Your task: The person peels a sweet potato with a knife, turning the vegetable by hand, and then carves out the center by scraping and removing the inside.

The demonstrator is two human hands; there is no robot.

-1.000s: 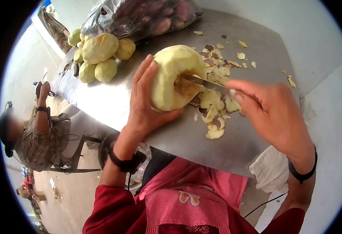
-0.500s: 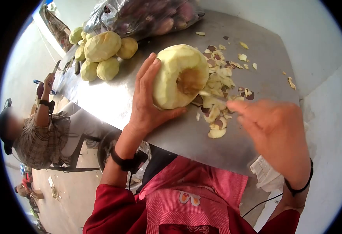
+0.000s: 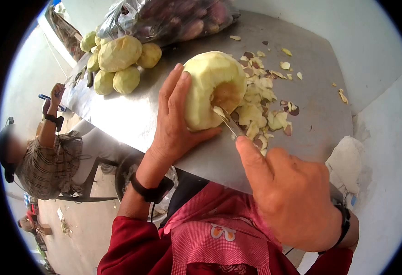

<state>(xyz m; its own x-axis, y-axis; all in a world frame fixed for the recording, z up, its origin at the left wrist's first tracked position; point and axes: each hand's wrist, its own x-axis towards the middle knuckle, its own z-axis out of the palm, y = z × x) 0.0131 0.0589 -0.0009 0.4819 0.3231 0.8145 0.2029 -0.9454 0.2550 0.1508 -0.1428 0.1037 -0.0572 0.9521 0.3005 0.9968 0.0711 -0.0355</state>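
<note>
My left hand (image 3: 175, 114) is wrapped round the left side of a large peeled eggplant (image 3: 201, 94), pale yellow-green, held tilted above the metal table. A deep brownish hollow in its end faces right and toward me. My right hand (image 3: 292, 192) grips a small knife (image 3: 234, 125), its handle hidden in the fist. The blade tip is at the lower rim of the hollow, with a pale sliver of flesh on it. Beside the eggplant lies a pile of pale and purple-brown peelings (image 3: 256, 96).
Several peeled eggplants (image 3: 119, 54) are stacked at the back left, beside a clear plastic bag (image 3: 178, 20) of purple ones. A white cloth (image 3: 345, 162) hangs near the table's (image 3: 302, 50) right edge. Another person (image 3: 49, 151) sits at the left, and a basin (image 3: 124, 176) stands below the table.
My right hand has come down and left, toward me, turning the knife so its blade points up and left into the hollow's lower rim. My left hand and the eggplant have barely moved.
</note>
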